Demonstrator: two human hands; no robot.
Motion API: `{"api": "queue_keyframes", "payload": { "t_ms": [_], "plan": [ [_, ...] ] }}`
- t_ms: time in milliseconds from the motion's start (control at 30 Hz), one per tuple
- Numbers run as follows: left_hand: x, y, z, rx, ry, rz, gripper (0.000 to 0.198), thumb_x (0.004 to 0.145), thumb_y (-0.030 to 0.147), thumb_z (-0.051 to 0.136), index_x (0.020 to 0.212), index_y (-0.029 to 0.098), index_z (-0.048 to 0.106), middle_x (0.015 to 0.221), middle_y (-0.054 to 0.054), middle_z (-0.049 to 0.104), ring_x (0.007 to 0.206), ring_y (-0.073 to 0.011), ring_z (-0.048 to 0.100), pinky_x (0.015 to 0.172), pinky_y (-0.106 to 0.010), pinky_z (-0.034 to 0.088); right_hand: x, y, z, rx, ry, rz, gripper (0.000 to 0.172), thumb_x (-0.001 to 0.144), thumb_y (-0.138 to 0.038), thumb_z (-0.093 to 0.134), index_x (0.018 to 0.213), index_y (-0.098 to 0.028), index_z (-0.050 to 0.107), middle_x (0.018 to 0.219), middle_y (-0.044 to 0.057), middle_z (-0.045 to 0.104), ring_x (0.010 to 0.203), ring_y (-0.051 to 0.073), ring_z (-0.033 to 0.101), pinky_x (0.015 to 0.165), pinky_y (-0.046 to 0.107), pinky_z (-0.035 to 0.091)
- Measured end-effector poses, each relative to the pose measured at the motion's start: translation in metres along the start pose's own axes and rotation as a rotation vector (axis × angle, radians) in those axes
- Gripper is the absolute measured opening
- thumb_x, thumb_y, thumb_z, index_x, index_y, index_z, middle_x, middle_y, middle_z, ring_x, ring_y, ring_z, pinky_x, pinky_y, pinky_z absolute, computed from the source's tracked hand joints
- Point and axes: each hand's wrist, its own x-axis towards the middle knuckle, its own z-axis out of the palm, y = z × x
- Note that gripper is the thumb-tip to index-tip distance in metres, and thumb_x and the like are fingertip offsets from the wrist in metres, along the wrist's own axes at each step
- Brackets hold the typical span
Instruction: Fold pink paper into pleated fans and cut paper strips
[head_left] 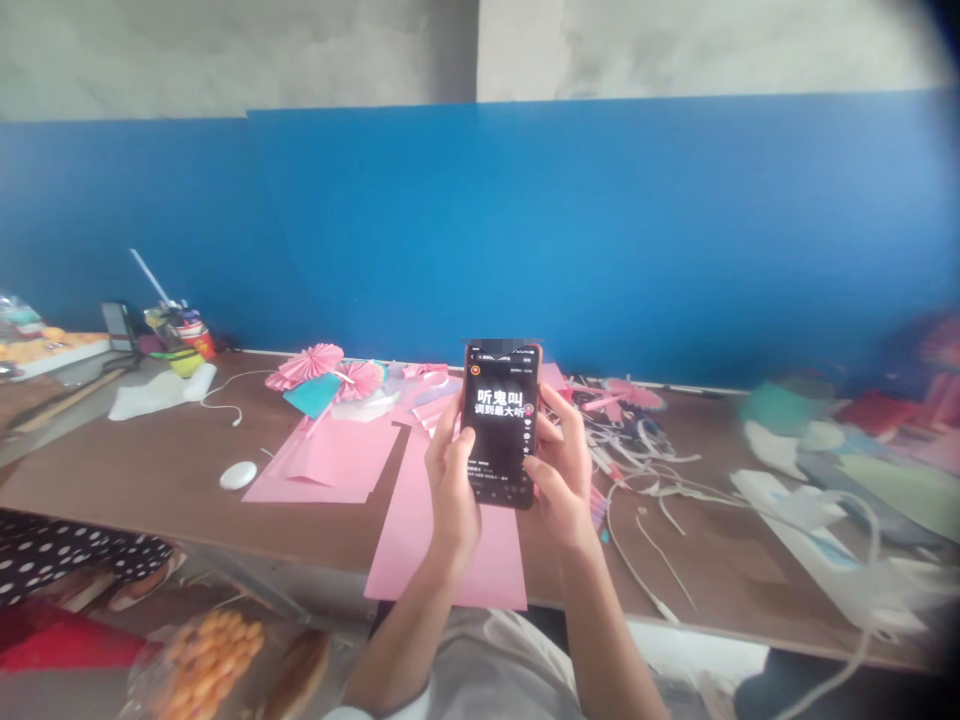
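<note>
"What do the hands have?"

"The left hand point(453, 485) and right hand point(561, 472) are curled around a smartphone point(501, 425), gripping its edges, its lit screen showing white characters."

"What's underneath?"

"A pink paper sheet point(448, 550) lies on a brown tabletop point(161, 490) below the phone."

"Farther out?"

"Pink paper fans point(309, 366) sit left, white paper strips point(637, 445) right, and a blue wall point(525, 230) rises behind."

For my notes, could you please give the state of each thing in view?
Phone: screen lit, held nearly upright.
Left hand: grip closed on phone.
Right hand: grip closed on phone.
Pink paper sheet: flat, overhanging table edge.
Pink paper fans: pleated open, lying on table.
</note>
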Motion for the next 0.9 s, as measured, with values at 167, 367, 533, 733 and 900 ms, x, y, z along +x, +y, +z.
{"api": "queue_keyframes", "payload": {
  "t_ms": [167,367,533,733,900],
  "plan": [
    [0.000,0.001,0.001,0.016,-0.015,0.022,0.047,0.094,0.031,0.056,0.140,0.026,0.060,0.147,-0.004,0.059,0.137,-0.0290,0.052,0.102,-0.035,0.050,0.000,0.003,0.000,0.023,0.015,0.012,0.064,0.089,-0.035,0.066,0.147,-0.030,0.041,0.133,0.012,0.063,0.112,0.031,0.064,0.092,0.052,0.052],
    [0.000,0.000,0.000,-0.012,-0.024,0.007,0.045,0.094,0.030,0.056,0.139,0.026,0.062,0.141,-0.005,0.064,0.134,-0.0292,0.055,0.104,-0.037,0.050,-0.001,0.003,0.002,0.051,0.034,0.027,0.063,0.088,-0.033,0.067,0.147,-0.031,0.042,0.134,0.012,0.062,0.113,0.031,0.064,0.094,0.052,0.052],
    [0.000,-0.002,-0.002,-0.012,-0.018,-0.002,0.046,0.094,0.030,0.056,0.139,0.026,0.062,0.138,-0.005,0.066,0.133,-0.0287,0.056,0.103,-0.036,0.050,-0.002,0.004,0.001,0.047,0.035,0.052,0.065,0.087,-0.034,0.067,0.147,-0.031,0.042,0.136,0.012,0.061,0.114,0.032,0.063,0.096,0.053,0.051],
    [0.002,-0.006,-0.002,0.027,-0.008,0.022,0.045,0.093,0.031,0.056,0.138,0.025,0.062,0.138,-0.006,0.065,0.129,-0.0284,0.058,0.101,-0.035,0.051,-0.002,0.003,0.001,0.072,0.039,0.059,0.064,0.087,-0.031,0.067,0.146,-0.031,0.043,0.135,0.011,0.061,0.112,0.031,0.064,0.092,0.050,0.053],
    [0.004,-0.014,-0.001,0.060,-0.024,0.038,0.035,0.095,0.031,0.054,0.126,0.023,0.066,0.131,-0.006,0.068,0.120,-0.0259,0.062,0.095,-0.032,0.052,0.002,0.005,0.003,0.127,0.076,0.084,0.061,0.086,-0.028,0.066,0.143,-0.029,0.044,0.130,0.009,0.065,0.103,0.028,0.067,0.085,0.044,0.054]
  ]
}}
